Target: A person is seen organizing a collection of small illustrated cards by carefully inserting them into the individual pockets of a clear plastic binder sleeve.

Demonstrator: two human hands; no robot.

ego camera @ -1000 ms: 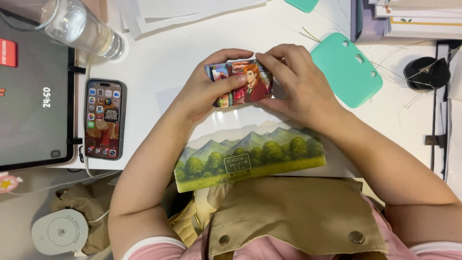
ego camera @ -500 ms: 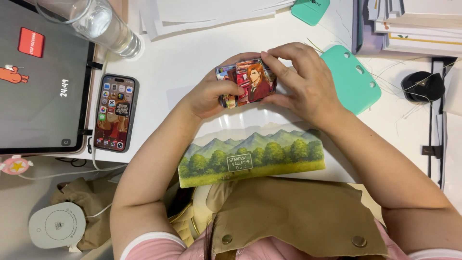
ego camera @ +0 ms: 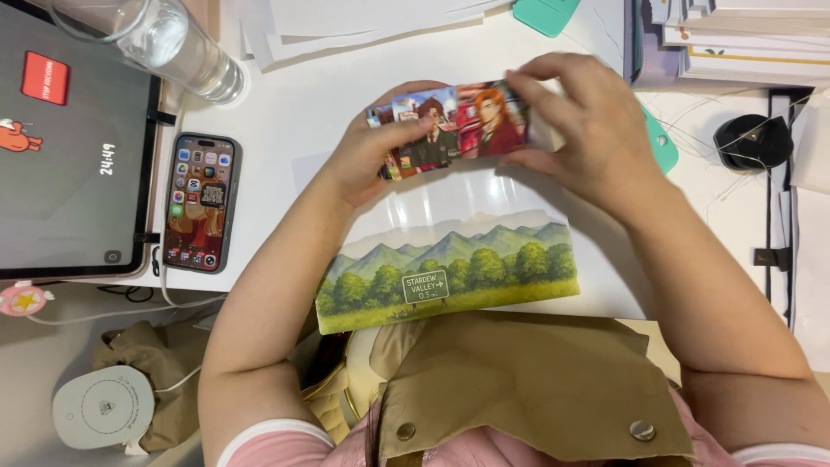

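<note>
Glossy illustrated cards (ego camera: pixel 450 130), printed with drawn figures in dark uniforms, are fanned sideways between both hands above the white bench (ego camera: pixel 294 112). We note the left hand (ego camera: pixel 372 156) gripping the left end of the fan, its thumb pressed flat on the face of the front card and its fingers curled behind. The right hand (ego camera: pixel 588 130) closes over the right end, fingers (ego camera: pixel 553 73) bent across the top edge and thumb beneath, pinching the cards; we cannot tell how many it holds. The fan is held clear of the bench, just above a long landscape mat (ego camera: pixel 450 272) showing mountains, trees and a small signpost.

Outward from the hands: a smartphone (ego camera: pixel 201 201) lies face up to the left, screen lit, beside a tablet (ego camera: pixel 69 156) with a dark display. A clear drinking glass (ego camera: pixel 169 43) stands behind the smartphone. Loose white papers (ego camera: pixel 363 26) lie at the far edge. A teal case (ego camera: pixel 661 143) is partly hidden under the right hand. A black spool of thread (ego camera: pixel 752 140) sits well to the right.
</note>
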